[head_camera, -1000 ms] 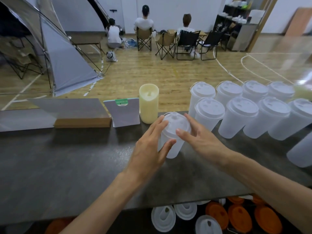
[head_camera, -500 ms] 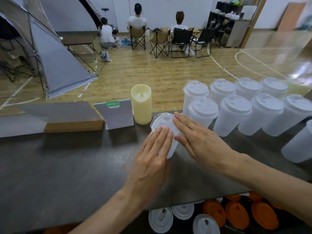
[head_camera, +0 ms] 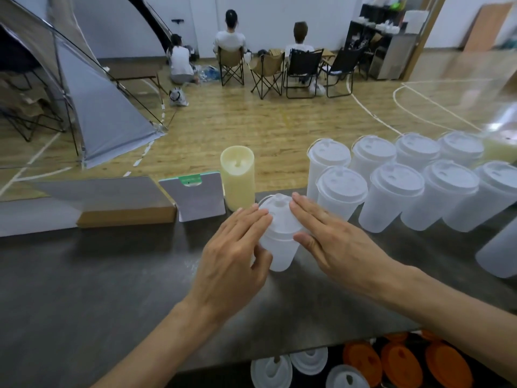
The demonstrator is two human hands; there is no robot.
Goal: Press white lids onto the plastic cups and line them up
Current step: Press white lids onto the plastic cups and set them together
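Head view: dark counter, frosted plastic cup at centre with white lid on top. Left hand and right hand press lid from either side, fingers straight and flat, thumbs touching cup wall. Two rows of lidded cups stand right, just beside. Yellow candle-like cylinder just behind. Loose white lids and orange lids on shelf below near edge.
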